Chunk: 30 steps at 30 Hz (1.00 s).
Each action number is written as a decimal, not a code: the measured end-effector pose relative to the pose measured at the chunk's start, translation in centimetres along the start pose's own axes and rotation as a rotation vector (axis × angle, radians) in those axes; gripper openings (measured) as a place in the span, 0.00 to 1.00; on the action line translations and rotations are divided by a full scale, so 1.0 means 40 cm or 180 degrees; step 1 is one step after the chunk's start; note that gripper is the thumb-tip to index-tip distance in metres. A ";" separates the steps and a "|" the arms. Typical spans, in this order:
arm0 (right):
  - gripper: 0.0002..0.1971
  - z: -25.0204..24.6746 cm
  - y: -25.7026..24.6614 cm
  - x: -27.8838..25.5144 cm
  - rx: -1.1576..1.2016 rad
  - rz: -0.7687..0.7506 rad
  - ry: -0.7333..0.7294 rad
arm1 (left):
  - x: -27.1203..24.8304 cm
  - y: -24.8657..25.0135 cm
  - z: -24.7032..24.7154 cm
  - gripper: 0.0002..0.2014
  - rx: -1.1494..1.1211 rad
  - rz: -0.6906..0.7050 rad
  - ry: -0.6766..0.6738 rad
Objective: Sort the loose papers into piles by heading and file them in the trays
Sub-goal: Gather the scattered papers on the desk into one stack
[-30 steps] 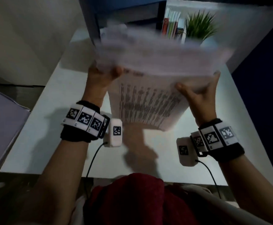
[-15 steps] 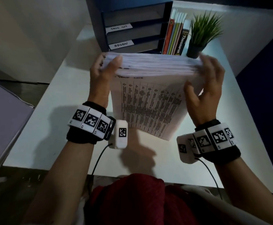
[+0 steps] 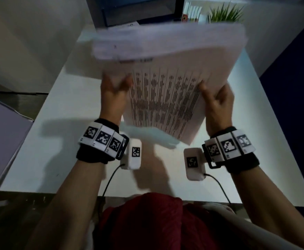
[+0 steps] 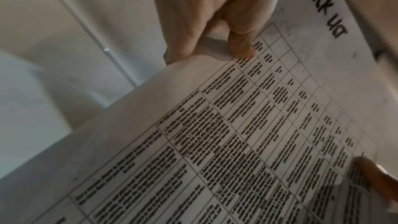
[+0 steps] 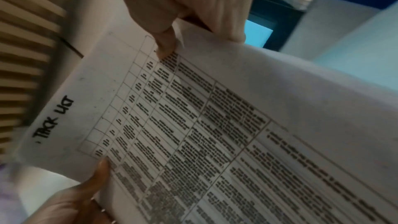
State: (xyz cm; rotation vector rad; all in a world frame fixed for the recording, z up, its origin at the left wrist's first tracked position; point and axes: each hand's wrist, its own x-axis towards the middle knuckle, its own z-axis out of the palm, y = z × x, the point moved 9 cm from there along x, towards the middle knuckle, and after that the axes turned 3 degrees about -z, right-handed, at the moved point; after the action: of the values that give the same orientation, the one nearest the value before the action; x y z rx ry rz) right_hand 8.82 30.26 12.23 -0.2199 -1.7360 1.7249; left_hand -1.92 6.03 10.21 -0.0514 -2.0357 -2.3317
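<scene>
Desk [image 3: 60, 134]: white top, filling the middle of the head view; both forearms reach over its near edge.
Tray unit [image 3: 138, 13]: dark blue stacked trays at the far end of the desk, front openings facing the person; any labels are hidden behind the raised papers.
Stack of papers [image 3: 165, 98]: thick white sheaf held in the air above the desk, between the person and the tray unit, tilted so its printed face turns toward the person; its far edge is blurred. The facing sheet carries a ruled table of dark text, with a handwritten heading reading roughly "TRACK LIST" [image 4: 327, 8] near one corner.
Left hand [image 3: 114, 92]: grips the left edge of the stack; thumb [image 4: 240, 43] pressed flat on the printed face, the other fingers behind the sheets, pinching them.
Right hand [image 3: 218, 101]: grips the right edge of the stack; thumb [image 5: 165, 45] on the printed face, remaining fingers wrapped behind, pinching the sheaf.
Plant [image 3: 225, 12]: green spiky leaves at the far right of the desk, beside the tray unit, pot hidden by the papers.
Books [image 3: 192, 12]: a few upright spines between tray unit and plant, mostly hidden.
Wrist bands [image 3: 102, 139]: black straps with white coded markers on each wrist, a white cabled camera unit beside each.
</scene>
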 end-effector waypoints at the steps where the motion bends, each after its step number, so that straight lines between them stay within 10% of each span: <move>1: 0.10 0.000 -0.037 0.015 0.0038 -0.0189 0.0027 | 0.003 0.047 0.007 0.31 -0.0064 0.0184 -0.0020; 4: 0.11 0.004 -0.112 0.043 0.0109 -0.0547 -0.0100 | 0.017 0.140 0.014 0.31 -0.0052 0.0604 -0.0222; 10: 0.31 0.015 0.061 -0.014 -0.0084 0.0699 -0.0318 | -0.030 -0.012 0.035 0.19 0.0081 -0.0070 -0.0900; 19: 0.13 -0.008 0.076 0.019 -0.0934 0.0393 0.0320 | 0.019 -0.064 -0.007 0.22 0.0805 -0.0045 0.0121; 30: 0.19 -0.003 0.345 -0.096 -0.3112 0.1902 -0.0868 | -0.104 -0.431 -0.072 0.34 0.1778 -0.2285 0.0120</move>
State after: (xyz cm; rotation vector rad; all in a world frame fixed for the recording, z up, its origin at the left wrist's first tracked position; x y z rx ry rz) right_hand 7.25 29.76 -1.98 -1.0499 -2.8146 1.1172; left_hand 1.29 5.56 -7.46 0.8587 -2.9457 -1.8703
